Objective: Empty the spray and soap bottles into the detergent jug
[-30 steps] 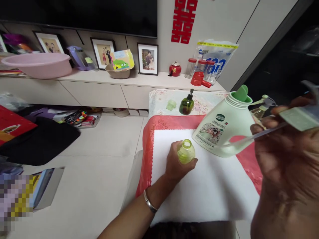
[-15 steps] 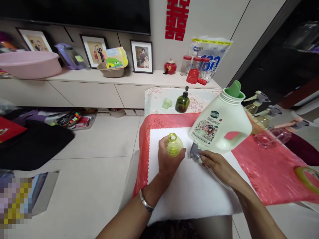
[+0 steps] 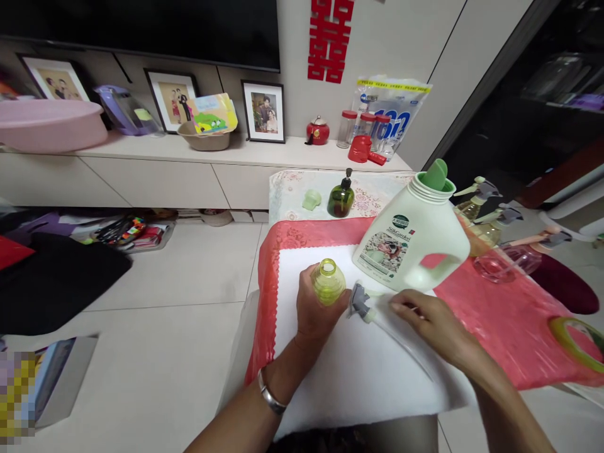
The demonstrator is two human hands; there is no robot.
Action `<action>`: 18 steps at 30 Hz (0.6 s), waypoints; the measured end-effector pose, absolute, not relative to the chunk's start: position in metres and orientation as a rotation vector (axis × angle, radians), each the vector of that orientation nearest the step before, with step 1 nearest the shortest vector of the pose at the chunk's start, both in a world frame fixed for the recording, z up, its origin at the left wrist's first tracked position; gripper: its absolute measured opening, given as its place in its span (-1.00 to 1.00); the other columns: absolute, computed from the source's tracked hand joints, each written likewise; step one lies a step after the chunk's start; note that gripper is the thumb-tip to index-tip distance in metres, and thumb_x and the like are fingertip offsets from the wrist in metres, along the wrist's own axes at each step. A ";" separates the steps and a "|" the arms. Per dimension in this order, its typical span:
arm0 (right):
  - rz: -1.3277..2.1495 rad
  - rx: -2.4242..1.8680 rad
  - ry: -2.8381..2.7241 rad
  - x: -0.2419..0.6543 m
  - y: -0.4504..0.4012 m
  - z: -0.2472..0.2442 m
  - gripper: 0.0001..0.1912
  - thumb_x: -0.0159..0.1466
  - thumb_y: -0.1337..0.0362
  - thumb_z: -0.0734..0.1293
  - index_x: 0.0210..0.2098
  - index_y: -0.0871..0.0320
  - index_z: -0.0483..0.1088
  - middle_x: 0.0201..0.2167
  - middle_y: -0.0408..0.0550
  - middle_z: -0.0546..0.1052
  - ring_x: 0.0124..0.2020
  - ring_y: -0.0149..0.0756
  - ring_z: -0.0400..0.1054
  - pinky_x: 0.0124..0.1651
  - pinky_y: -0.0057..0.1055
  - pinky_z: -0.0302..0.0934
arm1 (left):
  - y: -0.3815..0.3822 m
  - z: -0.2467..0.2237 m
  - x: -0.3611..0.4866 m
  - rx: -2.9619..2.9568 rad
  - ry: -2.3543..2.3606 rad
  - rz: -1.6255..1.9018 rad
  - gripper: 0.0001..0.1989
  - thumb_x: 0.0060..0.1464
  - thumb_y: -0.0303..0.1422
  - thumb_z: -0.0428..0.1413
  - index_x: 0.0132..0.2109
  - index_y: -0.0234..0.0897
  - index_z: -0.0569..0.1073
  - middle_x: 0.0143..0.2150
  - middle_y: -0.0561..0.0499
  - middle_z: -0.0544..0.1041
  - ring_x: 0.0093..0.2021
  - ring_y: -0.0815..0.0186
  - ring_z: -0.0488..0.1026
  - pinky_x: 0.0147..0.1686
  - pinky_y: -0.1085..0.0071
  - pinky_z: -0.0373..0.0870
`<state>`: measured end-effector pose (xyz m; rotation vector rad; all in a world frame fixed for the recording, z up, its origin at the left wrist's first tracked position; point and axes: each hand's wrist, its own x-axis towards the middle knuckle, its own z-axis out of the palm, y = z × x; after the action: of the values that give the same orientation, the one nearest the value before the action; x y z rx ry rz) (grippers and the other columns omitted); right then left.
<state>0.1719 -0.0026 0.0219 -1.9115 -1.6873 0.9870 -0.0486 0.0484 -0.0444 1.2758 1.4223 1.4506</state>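
My left hand (image 3: 315, 308) is wrapped round a clear yellow-green spray bottle (image 3: 329, 283), its open neck facing up. Just right of that bottle, a grey trigger spray head (image 3: 360, 303) lies on the white cloth, its long thin dip tube stretching toward the lower right. My right hand (image 3: 431, 321) hovers past the spray head with fingers loosely bent and parted, holding nothing. Behind it stands a pale green jug (image 3: 406, 233) with a floral label and a green scoop-like piece (image 3: 435, 175) in its mouth.
A dark green pump bottle (image 3: 340, 198) and a light green cap (image 3: 311, 200) stand at the table's back. Several trigger spray bottles (image 3: 507, 261) stand on the right beyond the jug. A roll of tape (image 3: 578, 343) lies on the red cover (image 3: 491, 333).
My right hand has let go of the spray head and drawn back to the right. The spray head now rests on the white cloth. My left hand still holds the bottle.
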 end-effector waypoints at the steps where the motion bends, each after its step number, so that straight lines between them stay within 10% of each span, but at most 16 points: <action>1: 0.869 -1.948 -1.633 0.180 -0.007 0.030 -0.36 0.19 -0.29 0.25 -0.29 0.23 0.47 -0.30 0.01 0.46 -0.28 -0.30 0.33 -0.24 -0.49 0.16 | 0.049 -0.045 -0.049 1.277 1.426 1.449 -0.32 -0.26 -0.23 0.35 0.05 -0.23 0.33 -0.08 -0.11 0.53 -0.06 0.06 0.55 -0.03 0.08 0.53; 6: 0.192 -1.910 -1.081 0.214 -0.011 0.050 -0.30 -0.01 -0.25 0.46 -0.12 0.19 0.52 -0.19 -0.04 0.50 -0.22 -0.31 0.42 -0.24 -0.52 0.28 | 0.051 -0.052 -0.046 1.309 1.437 1.469 -0.30 -0.26 -0.26 0.36 0.07 -0.23 0.32 -0.04 -0.12 0.52 -0.02 0.04 0.54 0.02 0.07 0.51; 10: 0.388 -1.783 -0.973 0.221 0.010 0.042 -0.17 -0.16 -0.12 0.54 0.02 0.22 0.51 -0.04 0.00 0.48 -0.03 -0.23 0.43 -0.05 -0.49 0.36 | 0.054 -0.058 -0.045 1.355 1.429 1.481 -0.28 -0.27 -0.31 0.38 0.09 -0.21 0.32 0.01 -0.13 0.51 0.05 0.03 0.51 0.08 0.05 0.47; 18: 0.471 -1.662 -0.926 0.223 0.054 0.009 -0.29 -0.22 -0.04 0.52 -0.19 0.30 0.43 -0.21 0.05 0.48 -0.28 -0.33 0.37 -0.29 -0.52 0.31 | 0.054 -0.061 -0.044 1.381 1.387 1.473 -0.25 -0.27 -0.32 0.40 0.10 -0.23 0.32 0.03 -0.15 0.50 0.06 0.02 0.50 0.10 0.03 0.45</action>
<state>0.2229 0.0543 0.0090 -1.6620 -0.9262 0.4709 -0.0439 0.0543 -0.0605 1.3811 1.3872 1.4726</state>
